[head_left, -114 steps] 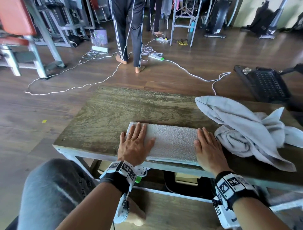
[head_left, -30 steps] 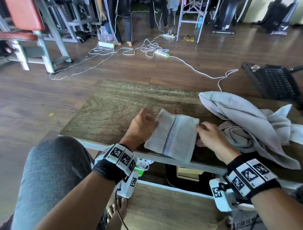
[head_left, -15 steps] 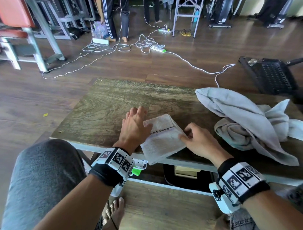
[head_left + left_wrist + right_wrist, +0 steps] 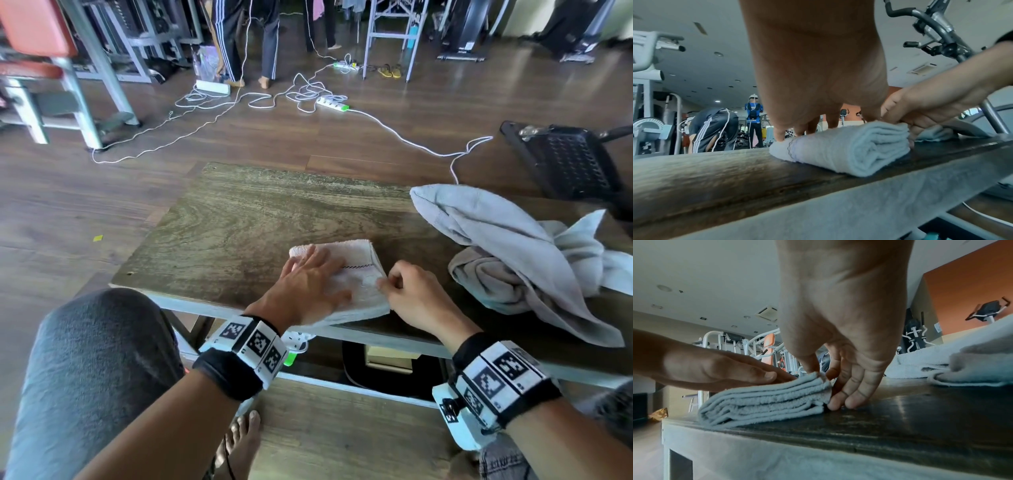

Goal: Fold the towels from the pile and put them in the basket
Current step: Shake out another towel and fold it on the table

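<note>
A small white towel [image 4: 356,274] lies folded in several layers at the near edge of the wooden table [image 4: 260,212]. My left hand [image 4: 308,287] lies flat on top of it with straight fingers, pressing it down. The right hand [image 4: 407,291] sits at the towel's right edge, its thumb and fingers pinching the stacked layers there. In the right wrist view the folded towel [image 4: 766,399] shows its layered edge, with the fingertips [image 4: 838,404] against it. The left wrist view shows the folded towel [image 4: 842,149] under my palm. No basket can be made out.
A pile of loose grey towels [image 4: 513,253] lies on the table's right part. A black perforated chair seat [image 4: 568,161] stands beyond it. White cables and power strips [image 4: 329,102] cross the floor, where a person [image 4: 246,37] stands among gym machines.
The long folded towel was lifted, folded over into a small square and laid back down. My left hand now presses flat on it; my right hand moved to its right edge.
</note>
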